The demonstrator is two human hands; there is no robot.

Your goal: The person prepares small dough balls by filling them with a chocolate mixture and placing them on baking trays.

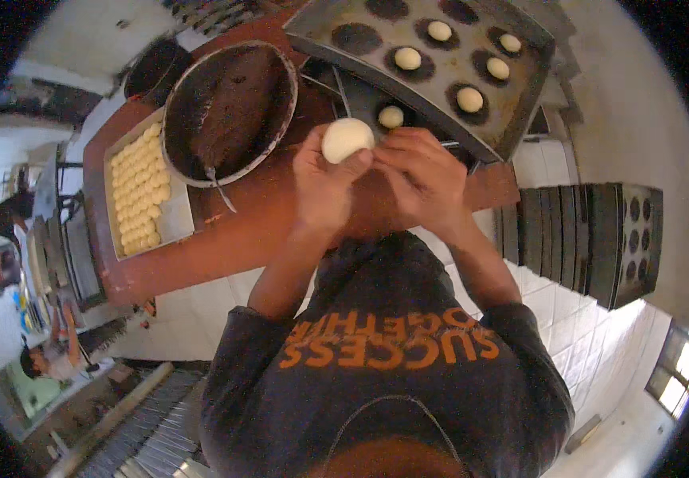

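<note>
My left hand holds a smooth, pale dough ball in its curled fingers and thumb. On the ball's right side, my right hand has its fingers bent together in a pinch at the dough's edge. Just beyond the hands, a smaller dough ball sits in a dark pan partly covered by another. That upper baking pan has round, darkened wells, several with a dough ball in them. To the left stands a large bowl of dark brown filling, with a metal spoon resting in it.
A tray with rows of small yellowish dough pieces lies left of the bowl on the reddish-brown table. Behind it is a black bucket. Stacked baking pans stand at the right. Other people are at the far left.
</note>
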